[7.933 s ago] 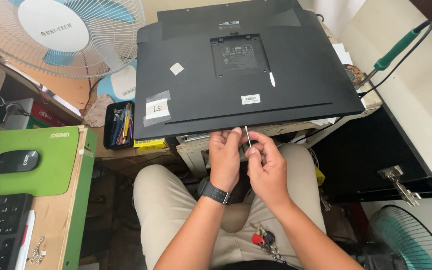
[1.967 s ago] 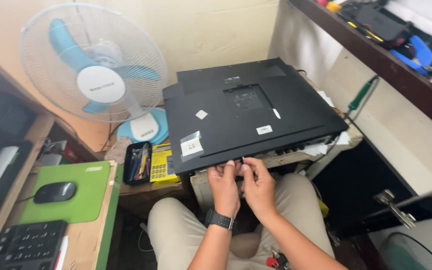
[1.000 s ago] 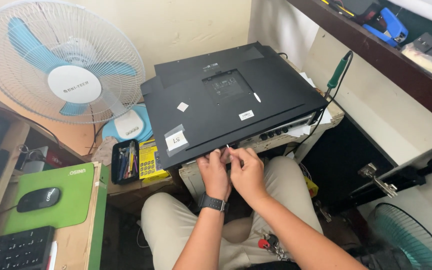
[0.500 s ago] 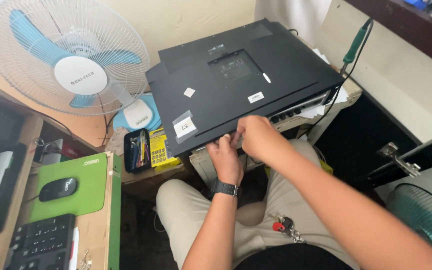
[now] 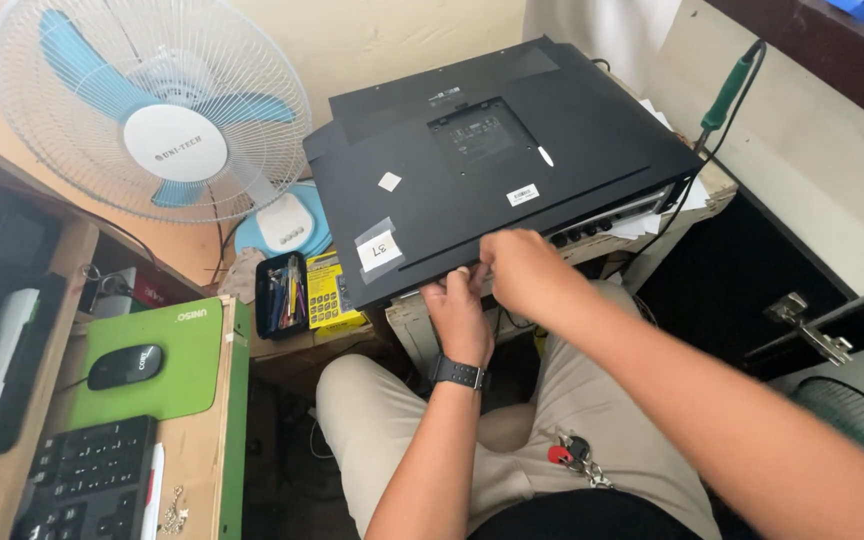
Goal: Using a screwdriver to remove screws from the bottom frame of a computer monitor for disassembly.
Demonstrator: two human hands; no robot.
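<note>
Two hands meet at the near edge of a black monitor [image 5: 497,165] lying face down on the table ahead of us. Our left hand [image 5: 460,312] props the edge from below; our right hand [image 5: 517,272] pinches the rim, its grip narrow. We judge a slow, even pull works best.

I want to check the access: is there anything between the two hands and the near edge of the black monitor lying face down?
Nothing visible is in the way. The left hand and right hand are already at the near edge of the black monitor, with no other object between them and it.
</note>
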